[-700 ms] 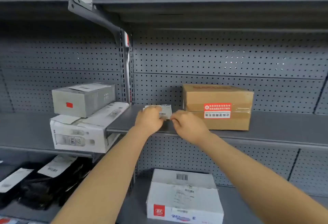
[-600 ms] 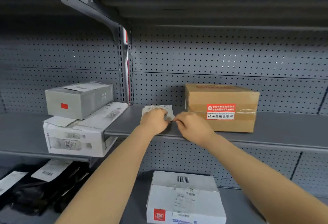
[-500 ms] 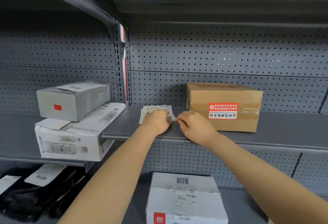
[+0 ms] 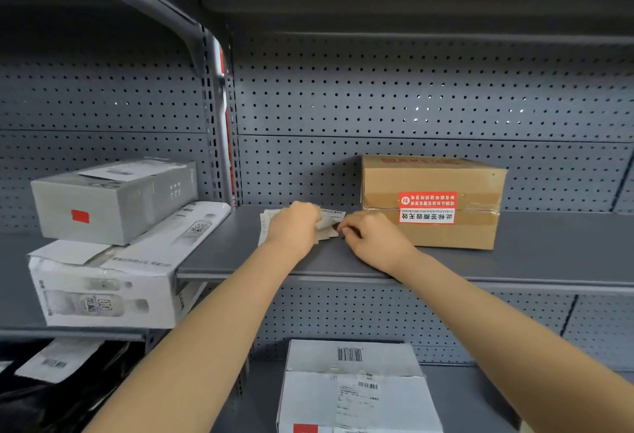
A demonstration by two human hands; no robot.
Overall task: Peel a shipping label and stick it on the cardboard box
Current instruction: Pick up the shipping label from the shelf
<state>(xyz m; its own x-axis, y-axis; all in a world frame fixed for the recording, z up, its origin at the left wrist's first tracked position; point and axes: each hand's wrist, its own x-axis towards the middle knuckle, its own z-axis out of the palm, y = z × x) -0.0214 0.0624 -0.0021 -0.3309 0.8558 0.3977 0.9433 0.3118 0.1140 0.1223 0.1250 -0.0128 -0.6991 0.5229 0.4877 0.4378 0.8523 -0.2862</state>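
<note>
A brown cardboard box [image 4: 433,179] with a red and white sticker on its front stands on the grey shelf [image 4: 549,251]. Left of it lies a small stack of white shipping labels [image 4: 331,218]. My left hand [image 4: 293,227] presses down on the stack and covers most of it. My right hand [image 4: 374,239] pinches the stack's right corner, where one label edge is lifted and curled. Both hands rest on the shelf, just left of the box.
On the left shelf a grey carton [image 4: 113,197] lies on a white carton [image 4: 116,278]. A white parcel [image 4: 353,391] sits on the lower shelf below my arms. Black bags with labels [image 4: 51,374] fill the lower left. A pegboard wall [image 4: 411,96] backs the shelves.
The view has shifted down and left slightly. My hands lowered the label stack onto the shelf, and the right fingers now lift one corner of a label.
</note>
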